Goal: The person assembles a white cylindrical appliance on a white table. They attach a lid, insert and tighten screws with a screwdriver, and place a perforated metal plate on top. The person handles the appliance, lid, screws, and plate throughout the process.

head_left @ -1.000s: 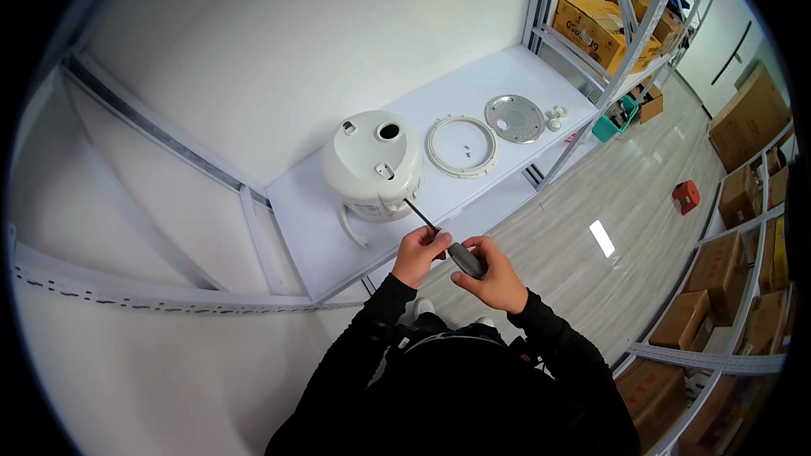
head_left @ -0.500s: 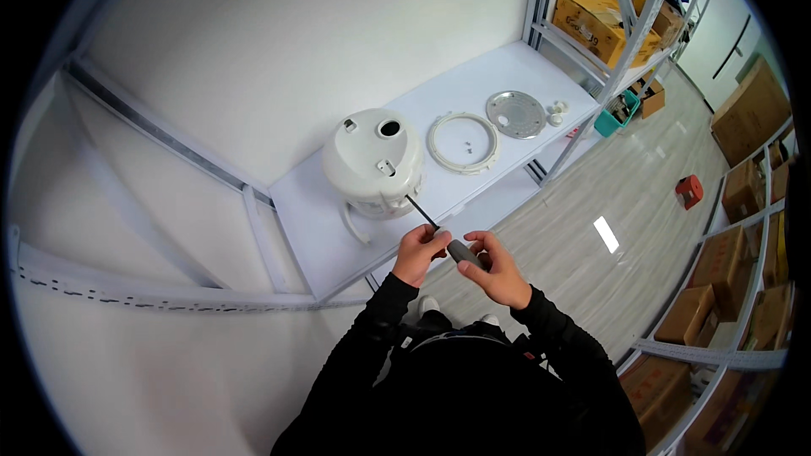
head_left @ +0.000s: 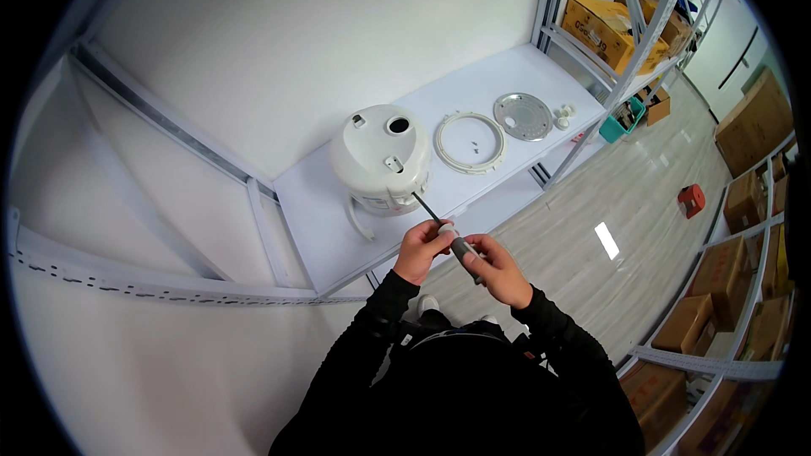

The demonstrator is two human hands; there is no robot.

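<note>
A screwdriver (head_left: 463, 251) with a grey handle and a dark shaft slants up to the left. Its tip meets the lower rim of a white, rounded appliance housing (head_left: 372, 148), which has a round dark hole and small openings on top. My left hand (head_left: 423, 252) pinches the screwdriver where shaft meets handle. Around the handle's near part, the fingers of my right hand (head_left: 500, 272) are closed. A curved white handle-like piece (head_left: 359, 221) extends from the housing's near left side. White ring (head_left: 440, 145) lies to the right, with small screws (head_left: 476, 149) inside its opening.
Beyond the ring are a perforated metal disc (head_left: 532, 122) and small white round parts (head_left: 564, 116) on the white shelf (head_left: 317, 245). Upright posts (head_left: 583, 143) and a yellow box (head_left: 601, 29) stand at the far right. A red stool-like object (head_left: 692, 200) sits on the floor.
My right hand's fingers have closed further around the screwdriver handle, where the thumb and forefinger were more spread. The view has shifted slightly; the housing stays in place.
</note>
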